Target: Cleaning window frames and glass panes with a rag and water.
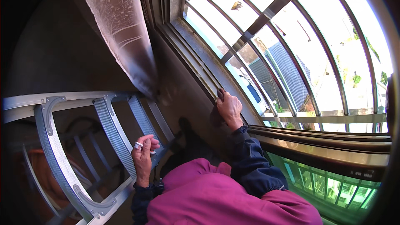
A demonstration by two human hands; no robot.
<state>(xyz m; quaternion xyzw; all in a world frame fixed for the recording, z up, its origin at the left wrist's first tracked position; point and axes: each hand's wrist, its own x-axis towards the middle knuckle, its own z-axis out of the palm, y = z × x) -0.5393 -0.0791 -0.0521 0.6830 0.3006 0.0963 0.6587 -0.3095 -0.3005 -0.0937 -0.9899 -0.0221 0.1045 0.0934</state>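
Observation:
My left hand is closed around a small white brush, apparently a toothbrush. Its head pokes out on one side of the fingers, and another bit of white shows on the other side. This hand is beside the aluminium stepladder, in front of its treads. On the window's sliding track, my right hand presses a bunched dark cloth. Part of what looks like the same cloth hangs below the hand, in shadow. The fingertips there are hidden.
Curved metal security bars cover the window opening, with rooftops far below. A pale patterned curtain hangs at the upper left. At lower right, a brown sash frame edges green glass. An orange-brown object lies behind the ladder.

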